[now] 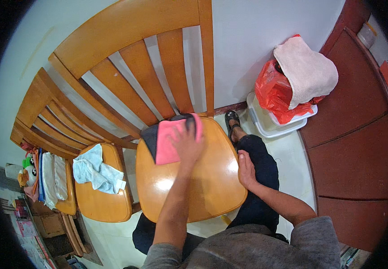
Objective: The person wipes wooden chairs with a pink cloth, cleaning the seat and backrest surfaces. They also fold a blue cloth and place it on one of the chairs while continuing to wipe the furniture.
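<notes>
A folded pink and dark grey cloth (167, 143) lies at the back of a glossy wooden chair seat (210, 188), close to the backrest slats. My left hand (189, 143) is laid over the pink part with its fingers spread, somewhat blurred. Part of the cloth's dark back edge is bunched beyond my fingers. At the seat's right edge rests my right hand (246, 169), its fingers extended close together beside my thigh; whether it grips the edge cannot be told.
A light blue towel (98, 169) lies on the neighbouring chair at left, with folded fabrics and a plush toy (29, 171) farther left. A red plastic bag (274, 94) under a pale cloth (306, 67) sits on a white plastic bin (264, 129). Dark red furniture (348, 168) stands at right.
</notes>
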Available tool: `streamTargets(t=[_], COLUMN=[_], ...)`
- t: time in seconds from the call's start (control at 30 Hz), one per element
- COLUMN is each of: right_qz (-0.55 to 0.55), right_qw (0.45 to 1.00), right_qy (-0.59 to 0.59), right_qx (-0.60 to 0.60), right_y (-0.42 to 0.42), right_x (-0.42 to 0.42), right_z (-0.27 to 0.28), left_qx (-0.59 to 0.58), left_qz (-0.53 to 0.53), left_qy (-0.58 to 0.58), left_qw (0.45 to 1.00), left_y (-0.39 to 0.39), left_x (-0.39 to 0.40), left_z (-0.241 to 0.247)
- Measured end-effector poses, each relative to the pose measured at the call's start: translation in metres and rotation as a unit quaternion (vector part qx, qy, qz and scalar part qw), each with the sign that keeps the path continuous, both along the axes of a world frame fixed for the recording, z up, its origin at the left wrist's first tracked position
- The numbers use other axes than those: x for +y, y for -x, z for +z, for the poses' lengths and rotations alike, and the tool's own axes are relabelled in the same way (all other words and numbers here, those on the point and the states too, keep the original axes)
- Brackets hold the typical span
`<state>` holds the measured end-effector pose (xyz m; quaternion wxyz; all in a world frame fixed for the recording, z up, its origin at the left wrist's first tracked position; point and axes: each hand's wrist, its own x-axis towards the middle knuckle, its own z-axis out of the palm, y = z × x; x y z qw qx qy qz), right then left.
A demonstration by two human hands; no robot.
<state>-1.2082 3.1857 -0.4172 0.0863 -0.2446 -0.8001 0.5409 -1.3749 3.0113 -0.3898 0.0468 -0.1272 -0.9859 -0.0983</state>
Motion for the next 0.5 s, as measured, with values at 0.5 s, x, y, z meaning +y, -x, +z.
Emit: streamTargets(t=[0.5], right_qz=[0.145], right_qw=[0.942], right_qy=[-0.283], right_qx=[0.110], right_y=[-0.010], right_x=[-0.015], right_z=[0.037], left_qx=[-0.135], left_qz=[-0.214], left_qy=[-0.046], left_qw=[0.966], left_y=[-0.247], left_x=[-0.103], left_z=[0.022])
